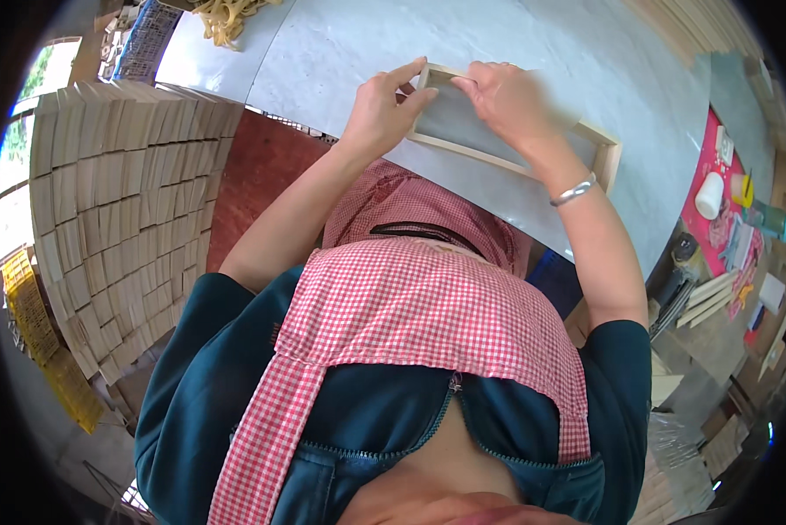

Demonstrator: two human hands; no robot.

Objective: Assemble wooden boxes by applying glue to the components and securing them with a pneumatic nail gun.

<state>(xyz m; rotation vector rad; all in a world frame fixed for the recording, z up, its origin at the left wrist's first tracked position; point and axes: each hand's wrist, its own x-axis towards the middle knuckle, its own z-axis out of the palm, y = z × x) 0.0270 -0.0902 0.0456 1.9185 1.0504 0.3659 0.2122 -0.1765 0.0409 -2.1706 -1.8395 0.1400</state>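
A shallow rectangular wooden frame [605, 144] of pale strips lies flat on the grey table [340, 61]. My left hand [380, 109] grips the frame's near-left corner, thumb and fingers pinched on the wood. At the far-left end my right hand [507, 101] presses down on the frame, its fingers curled over the top strip. A silver bangle [573, 192] circles my right wrist. Both forearms reach up from my body, which wears a red checked apron over a dark teal shirt.
Tall stacks of pale wooden pieces [117, 210] stand at my left. A bundle of yellowish cord [227, 17] lies at the table's far-left end. On the right, a red mat [717, 227] holds a white cup and small items, with wooden strips [708, 302] below.
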